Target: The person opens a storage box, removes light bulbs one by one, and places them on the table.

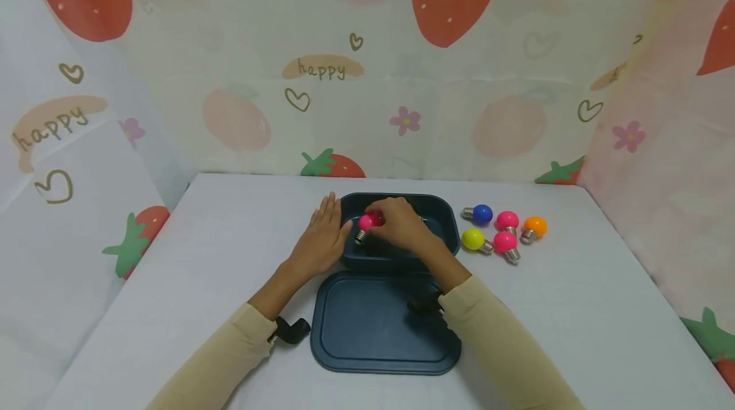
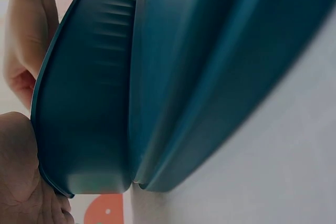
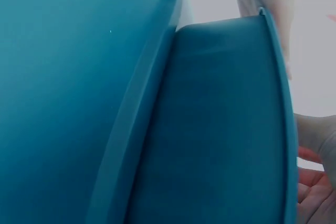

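Note:
In the head view my right hand (image 1: 402, 226) reaches into the dark blue box (image 1: 449, 222) and pinches a pink light bulb (image 1: 366, 223). The bulb's metal base tilts down and left; whether it touches the box floor I cannot tell. My left hand (image 1: 321, 241) rests against the box's left rim, fingers straight and pointing away. Both wrist views show the box wall (image 2: 86, 93) (image 3: 220, 124) from the side. The right hand's fingers hide part of the box interior. What lies under the palm is hidden.
The box's flat lid (image 1: 379, 327) lies in front of it. Right of the box on the white table (image 1: 574, 308) are a blue bulb (image 1: 482, 215), a yellow bulb (image 1: 473, 239), an orange bulb (image 1: 536, 226) and two pink bulbs (image 1: 505, 242). Printed cloth (image 1: 436, 129) hangs behind.

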Available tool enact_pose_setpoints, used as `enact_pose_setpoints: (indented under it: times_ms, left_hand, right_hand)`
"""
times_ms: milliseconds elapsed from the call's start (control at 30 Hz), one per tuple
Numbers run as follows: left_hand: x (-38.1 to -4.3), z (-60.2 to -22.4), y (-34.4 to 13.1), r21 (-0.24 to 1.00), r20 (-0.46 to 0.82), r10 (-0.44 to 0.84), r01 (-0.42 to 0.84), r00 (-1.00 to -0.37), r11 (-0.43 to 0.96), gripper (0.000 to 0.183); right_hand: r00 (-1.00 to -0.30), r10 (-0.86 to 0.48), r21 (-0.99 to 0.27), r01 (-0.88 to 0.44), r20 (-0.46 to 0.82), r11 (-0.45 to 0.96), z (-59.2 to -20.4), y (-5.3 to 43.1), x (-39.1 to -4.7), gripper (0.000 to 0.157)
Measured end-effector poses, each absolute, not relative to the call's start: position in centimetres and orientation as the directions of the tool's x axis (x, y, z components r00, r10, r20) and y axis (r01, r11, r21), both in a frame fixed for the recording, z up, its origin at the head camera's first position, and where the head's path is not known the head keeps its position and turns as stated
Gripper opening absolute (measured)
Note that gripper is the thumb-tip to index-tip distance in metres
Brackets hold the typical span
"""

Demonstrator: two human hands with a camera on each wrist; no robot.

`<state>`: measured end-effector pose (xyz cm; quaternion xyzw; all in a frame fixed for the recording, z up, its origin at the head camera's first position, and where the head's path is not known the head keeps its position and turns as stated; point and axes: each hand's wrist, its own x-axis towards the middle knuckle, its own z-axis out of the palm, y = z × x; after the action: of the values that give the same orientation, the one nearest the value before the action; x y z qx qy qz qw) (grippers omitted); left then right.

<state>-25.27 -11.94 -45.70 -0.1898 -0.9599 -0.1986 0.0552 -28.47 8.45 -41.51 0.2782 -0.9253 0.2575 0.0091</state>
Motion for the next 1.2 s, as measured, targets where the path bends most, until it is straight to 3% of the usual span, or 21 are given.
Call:
enact_pose_setpoints:
  times_ms: [667, 967, 1200]
  left_hand:
    - [-25.2, -45.9, -11.8, 0.352, 0.186, 0.329, 0.376, -0.926, 0.857, 0.069]
    - [-25.1, -45.7, -11.8, 0.331, 0.191, 0.329, 0.376, -0.925, 0.866, 0.069]
    - [-25.1, -45.7, -11.7, 0.319, 0.214, 0.354, 0.408, -0.910, 0.855, 0.067]
  right_hand:
    - [-0.873, -0.438, -0.578, -0.474, 0.214, 0.664, -40.1, 12.0, -25.5, 0.043]
    - [-0.877, -0.413, -0.545, -0.477, 0.246, 0.689, -39.4, 13.8, -24.6, 0.043]
    - [-0.913, -0.347, -0.545, -0.406, 0.212, 0.734, -38.9, 15.4, -24.0, 0.046]
